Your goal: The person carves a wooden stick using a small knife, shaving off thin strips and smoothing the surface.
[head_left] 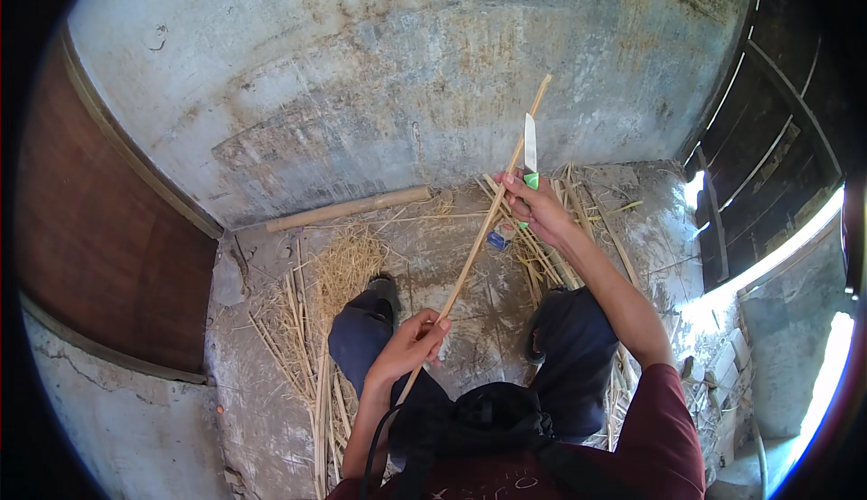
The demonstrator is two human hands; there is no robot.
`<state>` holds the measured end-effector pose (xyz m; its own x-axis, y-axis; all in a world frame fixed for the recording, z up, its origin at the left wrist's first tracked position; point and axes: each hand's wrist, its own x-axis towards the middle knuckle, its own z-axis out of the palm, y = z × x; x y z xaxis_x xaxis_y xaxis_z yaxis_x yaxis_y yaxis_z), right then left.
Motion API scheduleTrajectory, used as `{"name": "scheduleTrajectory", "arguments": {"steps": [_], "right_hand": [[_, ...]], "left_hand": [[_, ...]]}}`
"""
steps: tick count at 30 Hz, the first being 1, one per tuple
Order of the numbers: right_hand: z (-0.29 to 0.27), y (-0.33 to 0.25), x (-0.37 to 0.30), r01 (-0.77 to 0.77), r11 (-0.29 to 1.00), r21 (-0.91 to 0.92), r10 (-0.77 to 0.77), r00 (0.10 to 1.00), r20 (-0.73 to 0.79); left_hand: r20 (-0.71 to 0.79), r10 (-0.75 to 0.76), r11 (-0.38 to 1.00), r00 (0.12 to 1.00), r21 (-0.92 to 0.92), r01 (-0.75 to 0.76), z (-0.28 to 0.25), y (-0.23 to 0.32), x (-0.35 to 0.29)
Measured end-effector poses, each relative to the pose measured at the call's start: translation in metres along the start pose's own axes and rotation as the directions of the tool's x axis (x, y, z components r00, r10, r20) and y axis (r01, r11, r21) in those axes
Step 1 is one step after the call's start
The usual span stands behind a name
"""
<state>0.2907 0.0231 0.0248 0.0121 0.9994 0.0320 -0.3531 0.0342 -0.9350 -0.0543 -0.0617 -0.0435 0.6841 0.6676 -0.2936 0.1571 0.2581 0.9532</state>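
Note:
A long, thin bamboo strip [473, 252] runs slantwise from my lap up toward the wall. My left hand [409, 348] is closed around its lower part, near my left knee. Farther up, my right hand [536, 209] grips a knife [530, 145] by its green handle. The pale blade points up and away from me, close beside the strip. The fingertips of my right hand also touch the strip there. Whether the blade's edge meets the strip, I cannot tell.
Pale shavings [348, 261] lie in a heap by my left foot, with long strips [322, 401] beside it. More strips [542, 256] and a small blue object [497, 241] are on the floor at right. A bamboo pole [352, 208] lies along the stained wall [361, 93].

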Motion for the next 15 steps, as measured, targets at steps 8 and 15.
{"name": "scheduleTrajectory", "arguments": {"steps": [8, 15], "right_hand": [[-0.015, 0.008, 0.007, -0.047, 0.998, -0.045, 0.047, 0.999, -0.001], [-0.008, -0.005, -0.002, -0.064, 0.997, -0.033, 0.063, 0.998, -0.020]], "left_hand": [[-0.014, 0.024, 0.991, 1.000, 0.133, -0.022, 0.010, 0.012, -0.006], [-0.078, -0.043, 0.996, 0.996, -0.084, 0.037, 0.000, 0.005, -0.003]]}}
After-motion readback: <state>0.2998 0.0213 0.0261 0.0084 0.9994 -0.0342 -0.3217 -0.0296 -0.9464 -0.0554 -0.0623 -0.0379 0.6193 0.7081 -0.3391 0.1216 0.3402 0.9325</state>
